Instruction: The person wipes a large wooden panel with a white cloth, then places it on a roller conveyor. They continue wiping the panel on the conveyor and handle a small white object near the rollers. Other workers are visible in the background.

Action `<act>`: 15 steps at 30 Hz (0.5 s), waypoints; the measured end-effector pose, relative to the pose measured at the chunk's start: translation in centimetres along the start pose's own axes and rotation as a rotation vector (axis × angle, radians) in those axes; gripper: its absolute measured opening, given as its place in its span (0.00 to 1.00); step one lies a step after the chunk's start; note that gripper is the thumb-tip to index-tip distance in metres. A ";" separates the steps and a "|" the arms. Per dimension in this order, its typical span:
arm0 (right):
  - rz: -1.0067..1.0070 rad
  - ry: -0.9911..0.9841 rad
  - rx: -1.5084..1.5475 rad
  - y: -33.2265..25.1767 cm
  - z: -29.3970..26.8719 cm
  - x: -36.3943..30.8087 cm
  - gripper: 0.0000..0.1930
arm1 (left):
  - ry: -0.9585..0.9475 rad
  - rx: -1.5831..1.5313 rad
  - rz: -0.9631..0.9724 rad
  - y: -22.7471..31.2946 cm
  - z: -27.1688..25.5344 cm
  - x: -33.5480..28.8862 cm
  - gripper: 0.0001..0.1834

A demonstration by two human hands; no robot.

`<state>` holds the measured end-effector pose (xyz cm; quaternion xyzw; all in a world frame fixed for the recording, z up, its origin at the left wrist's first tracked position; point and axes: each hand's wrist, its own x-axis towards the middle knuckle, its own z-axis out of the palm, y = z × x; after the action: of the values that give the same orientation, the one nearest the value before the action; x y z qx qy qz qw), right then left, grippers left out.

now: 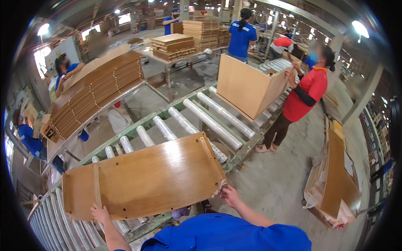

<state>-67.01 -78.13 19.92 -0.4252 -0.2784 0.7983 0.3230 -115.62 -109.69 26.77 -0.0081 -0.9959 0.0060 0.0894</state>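
A long varnished brown wooden panel [155, 175] lies across the rollers in front of me, with small dark holes along its edges and a thin strip [96, 184] across its left part. At its near left edge, my left hand [101, 214] rests with the fingers stretched onto the surface beside the strip. My right hand [229, 195] is closed on a crumpled pale rag [220, 188], pressed at the panel's near right corner. Part of the rag is hidden by the fingers.
Plastic-wrapped rollers [213, 124] run onward to a box-shaped cabinet [243, 85], where a person in red [307, 96] stands. Stacked brown panels [100, 90] fill the left table. Boards [335, 175] lean at the right. Other people in blue work farther off.
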 end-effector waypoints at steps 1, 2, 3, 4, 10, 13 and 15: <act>-0.006 0.057 -0.035 0.2 -0.1 -0.2 0.07 | 0.040 0.016 0.000 -0.2 0.3 0.3 0.30; -0.030 0.070 -0.022 0.5 0.1 -0.3 0.07 | 0.005 0.027 -0.005 -0.8 0.4 0.8 0.28; -0.052 0.073 -0.011 0.6 0.3 -0.3 0.07 | -0.027 0.038 -0.018 -1.6 0.3 1.6 0.27; -0.074 0.075 -0.002 0.6 0.5 -0.1 0.07 | -0.060 0.048 -0.033 -2.2 0.2 2.2 0.26; -0.208 0.079 -0.086 1.5 0.0 1.4 0.06 | -0.193 -0.037 0.064 -2.5 0.3 3.3 0.20; -0.202 0.123 -0.100 1.0 -0.2 2.3 0.05 | -0.148 -0.045 0.109 -3.0 0.1 2.8 0.20; -0.239 0.128 -0.094 -0.1 -1.7 2.8 0.04 | -0.138 -0.071 0.128 -2.2 0.6 1.8 0.19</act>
<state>-66.75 -75.69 17.83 -0.4537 -0.3427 0.7117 0.4125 -117.51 -111.85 26.58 -0.0745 -0.9968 -0.0232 0.0196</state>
